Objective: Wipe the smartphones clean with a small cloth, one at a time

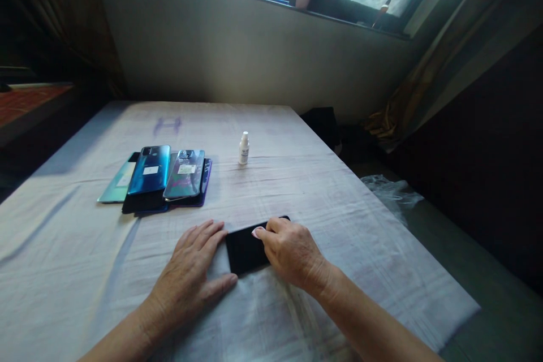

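A smartphone (246,249) lies flat on the cloth-covered table, its black screen facing up. My left hand (193,266) rests at the phone's left end, fingers stretched and thumb apart, with the fingertips by its edge. Over the right half of the screen is my right hand (292,249), closed on a small white wiping pad (258,232). Only the pad's tip shows past the fingers; whether it is cotton or cloth I cannot tell. Farther back a small white dropper bottle (244,149) stands upright with its cap on.
To the left lie several stacked phones, among them a blue phone (150,171) and a grey phone (185,175) with white labels. A white cloth (85,271) covers the table. Beyond are a wall and a windowsill; clear plastic wrap (392,192) lies past the table's right edge.
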### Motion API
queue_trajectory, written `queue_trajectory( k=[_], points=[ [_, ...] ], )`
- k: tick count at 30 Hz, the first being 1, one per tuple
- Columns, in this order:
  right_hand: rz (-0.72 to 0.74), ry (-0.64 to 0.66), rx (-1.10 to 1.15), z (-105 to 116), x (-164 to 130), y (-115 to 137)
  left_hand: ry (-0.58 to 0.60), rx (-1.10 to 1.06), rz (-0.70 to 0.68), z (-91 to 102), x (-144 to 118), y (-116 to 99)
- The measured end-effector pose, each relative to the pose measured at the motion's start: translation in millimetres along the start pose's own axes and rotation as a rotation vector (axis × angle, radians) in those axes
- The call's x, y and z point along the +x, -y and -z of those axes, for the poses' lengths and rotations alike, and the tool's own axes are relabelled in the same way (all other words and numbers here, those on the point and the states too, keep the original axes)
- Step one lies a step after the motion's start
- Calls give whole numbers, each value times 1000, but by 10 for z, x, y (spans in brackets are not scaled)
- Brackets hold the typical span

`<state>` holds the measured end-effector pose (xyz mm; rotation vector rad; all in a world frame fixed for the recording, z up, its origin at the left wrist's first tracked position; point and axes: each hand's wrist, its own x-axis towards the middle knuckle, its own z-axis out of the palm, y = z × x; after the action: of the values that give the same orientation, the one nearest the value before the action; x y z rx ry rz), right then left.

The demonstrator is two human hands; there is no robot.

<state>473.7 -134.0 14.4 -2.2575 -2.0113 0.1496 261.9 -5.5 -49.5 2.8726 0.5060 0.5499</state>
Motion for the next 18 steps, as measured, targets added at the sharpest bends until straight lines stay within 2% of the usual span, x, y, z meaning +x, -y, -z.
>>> queue_trajectory(
  k=[5,18],
  points=[
    [20,14,-4,-12,82,45,2,-7,2,7,0,8],
    [216,-17,-7,-29,296,266,-44,-62,-14,-38,-25,55]
  ],
)
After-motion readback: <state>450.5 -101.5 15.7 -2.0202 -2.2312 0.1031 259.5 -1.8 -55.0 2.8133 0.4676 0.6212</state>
